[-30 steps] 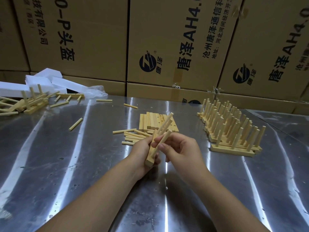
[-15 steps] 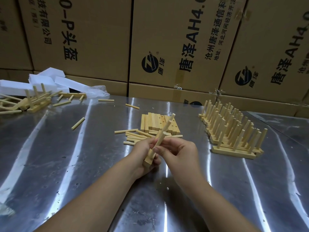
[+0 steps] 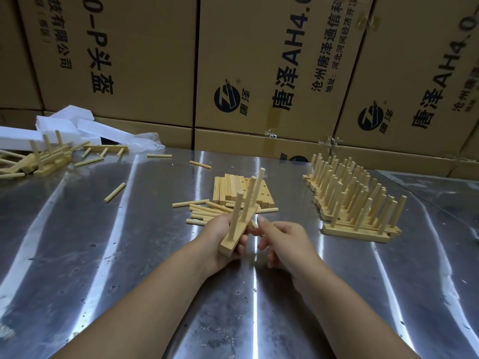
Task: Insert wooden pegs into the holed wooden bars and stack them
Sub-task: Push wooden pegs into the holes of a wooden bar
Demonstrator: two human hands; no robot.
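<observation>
My left hand point(image 3: 223, 237) grips a pale wooden bar point(image 3: 233, 239) above the metal table. Three pegs point(image 3: 250, 195) stand up out of the bar, pointing away from me. My right hand point(image 3: 282, 242) hovers just right of the bar with fingers loosely curled and nothing in it. Behind the hands lies a loose heap of pegs point(image 3: 204, 212) and a flat row of empty holed bars point(image 3: 233, 189). At the right stands a stack of finished bars with upright pegs point(image 3: 355, 203).
The steel table point(image 3: 129, 255) carries scattered single pegs point(image 3: 114, 192) at the left. A pile of pegged bars point(image 3: 44, 159) and white foam blocks point(image 3: 64, 125) sit at the far left. Cardboard boxes point(image 3: 259, 73) wall off the back edge.
My right hand has let go of the peg and drawn back to the right. The bar in my left hand has turned so its three pegs stand more upright.
</observation>
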